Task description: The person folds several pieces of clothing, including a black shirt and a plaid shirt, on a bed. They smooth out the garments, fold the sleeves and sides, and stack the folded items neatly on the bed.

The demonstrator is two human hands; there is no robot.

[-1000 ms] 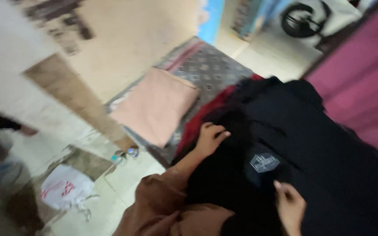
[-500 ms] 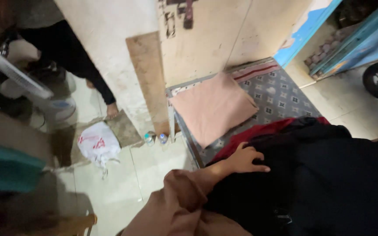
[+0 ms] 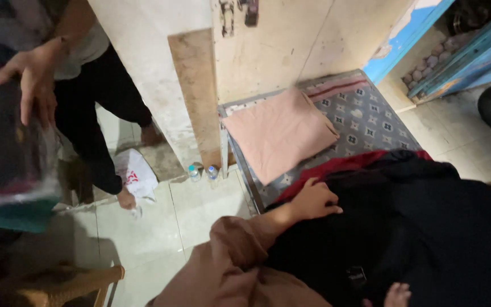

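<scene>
While left hand (image 3: 313,200) presses flat, fingers loose, on black garment (image 3: 427,227), right hand (image 3: 396,294) barely shows, grip unclear.

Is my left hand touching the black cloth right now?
Touching. The head view shows the left hand lying flat on the black cloth, its fingers spread on the fabric with no gap between them.

The scene is seen from a single camera worn on the head, tilted steeply down and forward. The left hand (image 3: 312,200) and a black garment (image 3: 427,227) are caught close at the lower edge. Farther off, the tiled floor (image 3: 200,210), a patterned mat (image 3: 370,122) and the wall (image 3: 279,40) are taken in. No second view is given.
</scene>
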